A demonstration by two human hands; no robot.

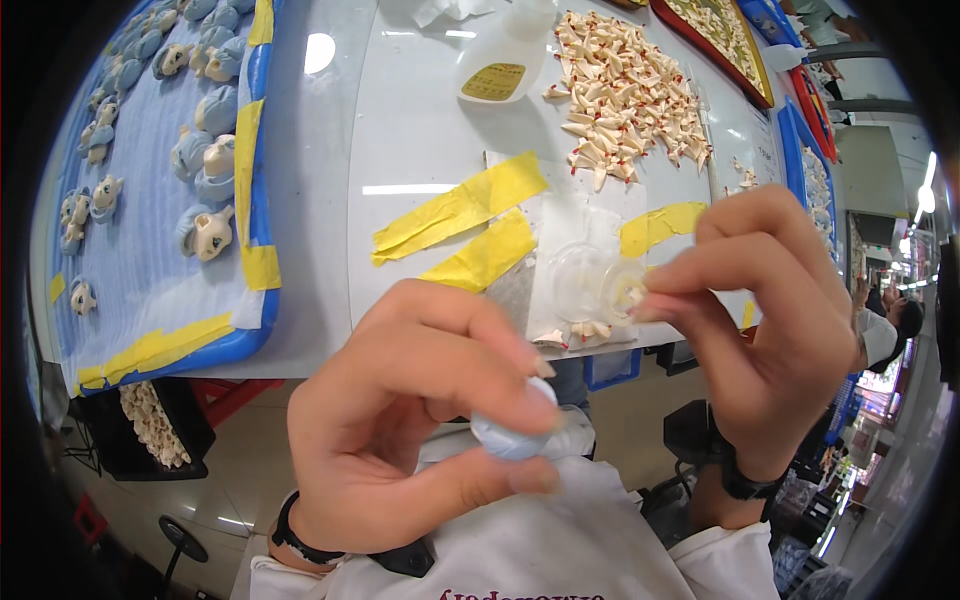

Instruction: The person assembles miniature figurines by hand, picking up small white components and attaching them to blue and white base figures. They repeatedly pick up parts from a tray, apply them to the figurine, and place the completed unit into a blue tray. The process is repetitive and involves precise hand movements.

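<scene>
Pale-blue piece in pinch of left hand

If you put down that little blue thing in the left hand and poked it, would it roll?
Probably: the light blue piece looks rounded, so it may roll or rock. It is likely light, since the left hand pinches it between fingertips. It may be stiff, as no dent shows, though blur makes that unsure.
</scene>
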